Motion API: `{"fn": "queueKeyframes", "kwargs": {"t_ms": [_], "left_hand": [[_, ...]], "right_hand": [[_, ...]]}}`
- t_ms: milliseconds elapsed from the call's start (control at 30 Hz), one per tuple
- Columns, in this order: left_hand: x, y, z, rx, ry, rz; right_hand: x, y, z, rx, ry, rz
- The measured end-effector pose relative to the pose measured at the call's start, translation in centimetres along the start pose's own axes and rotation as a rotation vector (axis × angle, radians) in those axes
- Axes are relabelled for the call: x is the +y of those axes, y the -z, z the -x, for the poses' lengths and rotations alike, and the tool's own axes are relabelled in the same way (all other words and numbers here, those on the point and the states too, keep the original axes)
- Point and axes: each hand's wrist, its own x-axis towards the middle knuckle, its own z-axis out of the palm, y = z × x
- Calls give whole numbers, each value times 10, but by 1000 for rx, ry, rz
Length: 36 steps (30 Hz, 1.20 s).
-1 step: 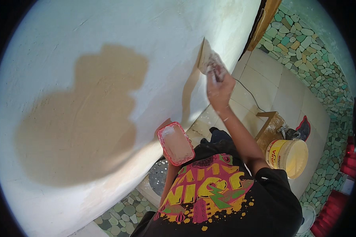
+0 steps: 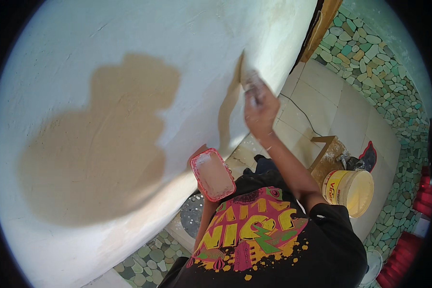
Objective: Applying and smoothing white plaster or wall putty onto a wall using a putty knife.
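Observation:
My right hand (image 2: pixel 261 113), smeared with white filler, is closed round a putty knife (image 2: pixel 247 72) whose blade is at the white wall (image 2: pixel 192 38). Motion blurs the blade, and it looks thin, seen nearly from its edge. Its shadow curves down the wall below it. In front of my chest, close to the wall, my left hand (image 2: pixel 230 171) holds a red rectangular tub (image 2: pixel 211 175) from beneath. Only some fingertips show at the tub's right side; the rest of that hand is hidden. Pale filler coats the tub's inside and rim.
On the tiled floor (image 2: pixel 317 103) at right stand a yellow-and-white bucket (image 2: pixel 348 192) and a small wooden stool (image 2: pixel 329 156) with a dark cloth-like thing beside it. A thin cable (image 2: pixel 302 113) crosses the tiles. A wooden frame (image 2: pixel 321 29) edges the wall; pebble paving (image 2: pixel 355 43) lies beyond.
My right hand and the putty knife have shifted slightly down and left along the wall. The blade has turned and looks narrower. The tub has barely moved.

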Motion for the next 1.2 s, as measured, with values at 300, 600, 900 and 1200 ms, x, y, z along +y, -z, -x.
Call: {"fn": "queueKeyframes", "kwargs": {"t_ms": [300,600,900,1200], "left_hand": [[-1,0,3,158,-63,33],[3,-17,0,101,-17,-45],[5,12,4,20,24,-36],[3,1,1,64,-16,23]], "right_hand": [[-29,8,17,10,-135,-219],[-47,-22,24,-130,267,251],[-60,-16,23,-98,296,121],[-27,-3,-14,5,92,-25]]}}
